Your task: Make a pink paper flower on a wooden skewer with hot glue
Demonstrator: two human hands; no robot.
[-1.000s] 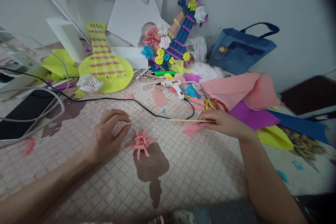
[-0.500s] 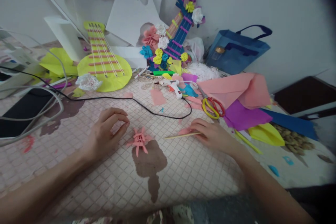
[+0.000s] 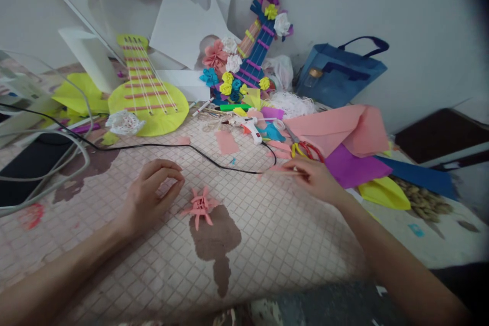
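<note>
My right hand (image 3: 319, 179) grasps a thin stick (image 3: 289, 172), pinched between thumb and fingers; its outline is blurred, and I cannot tell whether its far tip touches anything. My left hand (image 3: 151, 198) is released: fingers loosely curled, resting by the table (image 3: 267, 244), with nothing that I can see in its hold. The pink paper flower (image 3: 200, 205) lies on the table just beside my left fingertips, apart from them, at the edge of a dark patch (image 3: 216, 234). The glue gun (image 3: 246, 127) lies beyond, its black cord (image 3: 168, 145) running across the table; the scissors (image 3: 298, 142) lie near my right hand. In my judgement the step in hand is handling the stick, with the flower left free. Bringing the two together would call for a steady right pinch and a light left touch, since the paper petals look easily bent
</note>
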